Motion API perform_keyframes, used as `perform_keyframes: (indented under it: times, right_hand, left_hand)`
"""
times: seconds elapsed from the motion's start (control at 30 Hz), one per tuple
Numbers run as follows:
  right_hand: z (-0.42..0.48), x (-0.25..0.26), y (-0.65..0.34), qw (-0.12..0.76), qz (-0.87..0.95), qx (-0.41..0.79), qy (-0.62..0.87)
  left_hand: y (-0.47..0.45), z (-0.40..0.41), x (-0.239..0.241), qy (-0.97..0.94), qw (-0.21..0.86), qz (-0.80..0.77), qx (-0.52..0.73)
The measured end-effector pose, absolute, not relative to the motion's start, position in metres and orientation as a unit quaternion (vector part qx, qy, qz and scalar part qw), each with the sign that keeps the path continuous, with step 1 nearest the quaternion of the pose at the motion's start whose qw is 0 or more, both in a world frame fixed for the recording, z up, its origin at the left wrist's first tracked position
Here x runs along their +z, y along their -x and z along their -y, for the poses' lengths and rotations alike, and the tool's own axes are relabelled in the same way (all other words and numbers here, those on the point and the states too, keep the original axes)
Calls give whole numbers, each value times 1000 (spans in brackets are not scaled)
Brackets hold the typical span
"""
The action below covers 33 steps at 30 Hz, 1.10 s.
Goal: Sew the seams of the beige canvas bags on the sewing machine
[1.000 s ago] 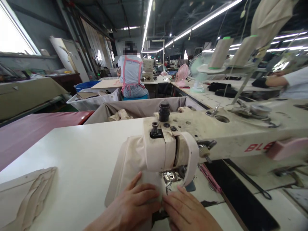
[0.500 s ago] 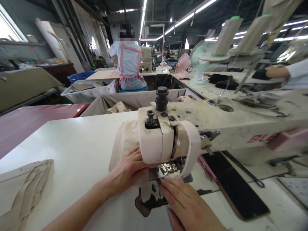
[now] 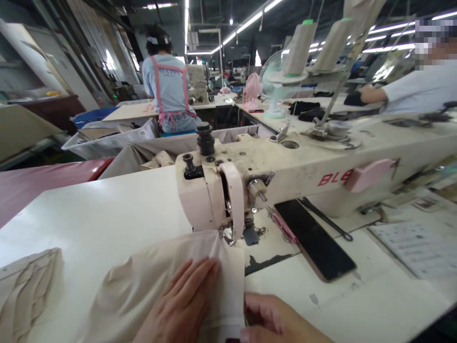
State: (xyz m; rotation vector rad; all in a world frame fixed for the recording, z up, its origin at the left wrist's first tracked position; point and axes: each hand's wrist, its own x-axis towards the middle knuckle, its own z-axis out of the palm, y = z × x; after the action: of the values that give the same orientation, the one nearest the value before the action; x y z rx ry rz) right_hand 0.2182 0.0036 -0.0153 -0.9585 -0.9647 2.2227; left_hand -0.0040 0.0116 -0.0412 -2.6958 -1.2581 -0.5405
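Observation:
A beige fabric piece [image 3: 150, 271] lies on the white table in front of the sewing machine [image 3: 210, 190], its far edge at the presser foot [image 3: 227, 234]. My left hand [image 3: 182, 300] rests flat on the cloth, fingers stretched out together toward the needle area. At the cloth's right edge, my right hand [image 3: 271, 317] has its fingers curled, with the edge between thumb and fingers. The machine head and its pale curved guard [image 3: 235, 200] partly hide the needle.
A black phone [image 3: 316, 240], pink-handled snips [image 3: 282, 226] and a dark rod-like tool [image 3: 326, 219] lie right of the needle. Folded beige pieces [image 3: 30, 290] sit at the left. A fabric-lined bin [image 3: 124, 159] stands behind the table. Two co-workers sit farther off.
The beige fabric, earlier behind the machine head, now lies in front of it. My left hand has come back toward me onto it; my right hand now grips its edge. The view has swung right.

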Motion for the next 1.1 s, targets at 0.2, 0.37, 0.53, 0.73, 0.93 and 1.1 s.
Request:
perform_keyframes:
  times: [0.2,0.37,0.53,0.73,0.93,1.1]
  right_hand:
    - [-35,-5,-206,388,377,740,400]
    - [-48,-6,-201,370,356,743,430]
    - [-50,-12,-198,357,374,721,462]
    - [-54,-16,-199,347,422,674,497]
    - [-43,-27,-199,355,508,579,529]
    - [-26,-34,-204,308,787,224,486]
  left_hand:
    - [6,-16,-45,911,-2,371,-179]
    - [-4,-28,-23,870,-135,420,-222]
    - [-33,-66,-2,780,-323,485,-226]
    - [-41,-85,-8,761,-361,496,-209]
    - [-35,-85,-20,734,-350,537,-225]
    - [-38,-90,-15,696,-325,596,-234]
